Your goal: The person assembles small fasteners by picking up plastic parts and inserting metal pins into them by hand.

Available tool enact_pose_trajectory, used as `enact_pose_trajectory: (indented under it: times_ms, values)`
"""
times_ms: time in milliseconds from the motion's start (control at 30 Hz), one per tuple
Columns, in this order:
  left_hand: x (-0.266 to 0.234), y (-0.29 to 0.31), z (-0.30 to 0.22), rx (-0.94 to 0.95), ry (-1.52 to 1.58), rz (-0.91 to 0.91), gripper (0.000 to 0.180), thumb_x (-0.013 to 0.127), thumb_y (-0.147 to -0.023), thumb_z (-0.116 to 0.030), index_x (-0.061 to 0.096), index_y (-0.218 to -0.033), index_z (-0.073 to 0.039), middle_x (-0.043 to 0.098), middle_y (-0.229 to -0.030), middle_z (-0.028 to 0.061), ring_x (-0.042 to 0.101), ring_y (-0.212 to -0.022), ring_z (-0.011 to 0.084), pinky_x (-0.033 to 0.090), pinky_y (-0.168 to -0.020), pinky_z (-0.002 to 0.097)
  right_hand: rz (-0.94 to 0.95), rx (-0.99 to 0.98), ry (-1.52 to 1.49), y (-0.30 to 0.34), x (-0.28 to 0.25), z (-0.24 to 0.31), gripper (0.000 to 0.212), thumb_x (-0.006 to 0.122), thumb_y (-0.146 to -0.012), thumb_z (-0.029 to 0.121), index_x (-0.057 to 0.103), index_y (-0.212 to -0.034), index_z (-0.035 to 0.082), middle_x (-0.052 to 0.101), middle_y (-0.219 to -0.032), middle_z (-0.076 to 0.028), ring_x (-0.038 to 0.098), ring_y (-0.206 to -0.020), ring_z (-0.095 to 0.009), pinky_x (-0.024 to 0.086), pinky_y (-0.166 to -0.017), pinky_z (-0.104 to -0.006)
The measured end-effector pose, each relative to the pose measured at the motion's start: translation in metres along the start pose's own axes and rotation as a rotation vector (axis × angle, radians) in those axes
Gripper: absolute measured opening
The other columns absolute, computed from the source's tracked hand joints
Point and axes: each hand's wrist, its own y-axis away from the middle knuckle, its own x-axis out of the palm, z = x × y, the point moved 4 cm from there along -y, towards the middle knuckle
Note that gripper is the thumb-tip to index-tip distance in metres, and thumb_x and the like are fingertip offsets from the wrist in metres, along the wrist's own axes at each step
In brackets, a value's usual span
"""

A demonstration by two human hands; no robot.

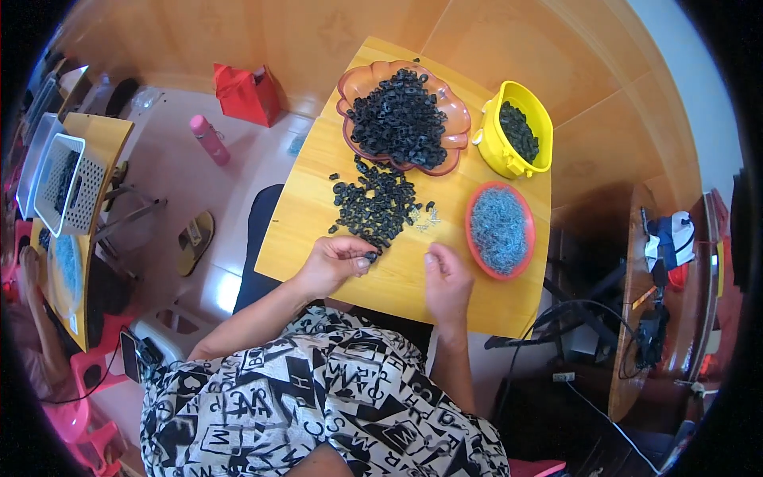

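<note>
My left hand [335, 265] pinches a small black plastic part [370, 257] between thumb and fingertips, at the near edge of a loose pile of black parts [373, 203]. Closed with its fingers curled in, my right hand [447, 280] is over the near right of the yellow wooden table [314, 211]; whatever it may hold is hidden. Small silvery pieces [427, 219] are scattered beside the pile. A red oval dish [470, 253] to the right is full of small bluish-grey metal pieces [499, 230].
An orange scalloped bowl [455, 111] heaped with black parts stands at the far side. Beside it is a yellow tub [499, 153] of black pieces. A pink bottle [210, 141] and red bag [246, 94] are on the floor. Another person's arm [44, 314] shows at a left-hand table.
</note>
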Motion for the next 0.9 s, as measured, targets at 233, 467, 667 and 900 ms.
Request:
enact_pose_trajectory:
  times_ms: [233, 467, 667, 900]
  values:
    - [-0.001, -0.004, -0.007, -0.039, 0.282, -0.012, 0.018, 0.057, -0.082, 0.005, 0.061, -0.099, 0.002, 0.063, -0.085, 0.0104, 0.057, -0.067, 0.0136, 0.047, -0.062, 0.0243, 0.015, -0.211, 0.298, -0.023, -0.003, 0.004, 0.015, 0.060, -0.075, -0.002, 0.064, -0.089, 0.000, 0.060, -0.078, -0.014, 0.060, -0.071, -0.024, 0.047, -0.065, -0.0313]
    - [-0.003, -0.005, -0.007, -0.048, 0.353, 0.028, 0.018, 0.057, -0.082, 0.003, 0.060, -0.100, 0.002, 0.063, -0.086, 0.0101, 0.056, -0.067, 0.0141, 0.046, -0.061, 0.0236, 0.126, -0.386, 0.366, -0.033, 0.049, 0.008, 0.021, 0.061, -0.070, -0.005, 0.064, -0.089, 0.001, 0.058, -0.083, -0.015, 0.058, -0.076, -0.031, 0.047, -0.068, -0.0355]
    - [-0.001, -0.005, -0.010, -0.054, 0.355, 0.034, 0.017, 0.057, -0.082, 0.003, 0.060, -0.100, 0.002, 0.062, -0.083, 0.0082, 0.055, -0.067, 0.0133, 0.045, -0.061, 0.0232, 0.168, -0.394, 0.426, -0.035, 0.057, 0.008, 0.019, 0.062, -0.068, -0.004, 0.062, -0.087, -0.001, 0.057, -0.086, -0.017, 0.056, -0.082, -0.033, 0.046, -0.072, -0.0385]
    - [-0.007, -0.007, -0.001, -0.018, 0.279, 0.078, 0.016, 0.056, -0.084, 0.001, 0.060, -0.099, 0.001, 0.060, -0.081, 0.0079, 0.055, -0.069, 0.0141, 0.045, -0.063, 0.0233, 0.082, -0.368, 0.391, -0.030, 0.055, 0.012, 0.017, 0.058, -0.073, -0.005, 0.059, -0.090, -0.002, 0.059, -0.087, -0.016, 0.057, -0.077, -0.032, 0.046, -0.070, -0.0387]
